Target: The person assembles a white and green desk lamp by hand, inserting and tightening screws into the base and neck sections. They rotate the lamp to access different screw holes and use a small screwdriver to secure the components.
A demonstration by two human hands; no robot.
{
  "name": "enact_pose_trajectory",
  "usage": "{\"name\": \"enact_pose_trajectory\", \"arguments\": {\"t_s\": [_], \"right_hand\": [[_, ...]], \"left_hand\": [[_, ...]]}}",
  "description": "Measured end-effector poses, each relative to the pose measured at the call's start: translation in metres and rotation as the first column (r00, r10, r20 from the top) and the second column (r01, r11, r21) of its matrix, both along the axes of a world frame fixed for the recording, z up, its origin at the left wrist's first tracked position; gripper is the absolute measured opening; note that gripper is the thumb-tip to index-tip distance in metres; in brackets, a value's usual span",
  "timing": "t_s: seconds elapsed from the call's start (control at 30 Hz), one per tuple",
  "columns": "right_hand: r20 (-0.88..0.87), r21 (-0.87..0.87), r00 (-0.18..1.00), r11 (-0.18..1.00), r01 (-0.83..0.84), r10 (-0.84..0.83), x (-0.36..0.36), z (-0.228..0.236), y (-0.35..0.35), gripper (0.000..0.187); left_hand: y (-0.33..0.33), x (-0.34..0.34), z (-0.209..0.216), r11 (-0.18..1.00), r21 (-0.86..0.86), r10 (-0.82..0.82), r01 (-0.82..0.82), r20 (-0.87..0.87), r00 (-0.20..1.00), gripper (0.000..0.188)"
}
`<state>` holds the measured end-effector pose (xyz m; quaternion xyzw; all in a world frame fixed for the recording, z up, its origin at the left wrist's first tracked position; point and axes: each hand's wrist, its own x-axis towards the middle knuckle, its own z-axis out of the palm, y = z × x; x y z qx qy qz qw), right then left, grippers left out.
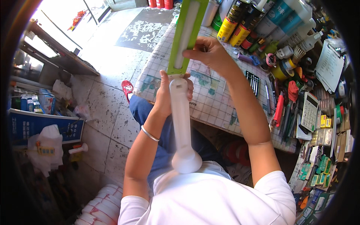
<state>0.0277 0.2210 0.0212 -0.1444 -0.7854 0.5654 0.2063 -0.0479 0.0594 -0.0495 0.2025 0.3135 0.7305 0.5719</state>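
Observation:
A desk lamp with a long green-framed head (173, 56) and a white strip down its middle is held up in front of me. Its white arm (181, 120) hangs toward my lap and ends in a rounded white base (186, 161) by my shirt. My left hand (165, 92) is closed around the joint between head and arm, thumb up along the side. My right hand (206, 54) grips the right edge of the green head, its thumb tip on the white strip. Some of its fingers are bent back and partly hidden.
Behind the lamp is a table with a grid-patterned cover (210, 107). Spray cans (228, 28) and bottles crowd its far right. A red utility knife (278, 108), a screwdriver set (252, 83) and a calculator (309, 111) lie at right. A blue box (45, 125) stands at left.

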Motion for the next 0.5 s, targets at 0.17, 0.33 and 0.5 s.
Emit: {"name": "enact_pose_trajectory", "arguments": {"t_s": [0.17, 0.33, 0.5], "right_hand": [[0.023, -0.064, 0.952, 0.95, -0.304, 0.306, -0.001, 0.007, 0.033, 0.025], [0.093, -0.107, 0.905, 0.908, -0.406, 0.415, -0.007, 0.01, 0.045, 0.031], [0.002, -0.286, 0.826, 0.792, -0.54, 0.564, -0.006, 0.012, 0.052, 0.036]], "left_hand": [[0.001, -0.001, 0.0, 0.998, 0.036, -0.054, 0.058, -0.112, 0.992, 0.079], [0.002, -0.001, 0.003, 0.999, -0.014, -0.053, 0.052, -0.077, 0.996, 0.077], [0.001, -0.008, -0.007, 0.99, 0.057, -0.123, 0.13, -0.11, 0.986, 0.078]]}}
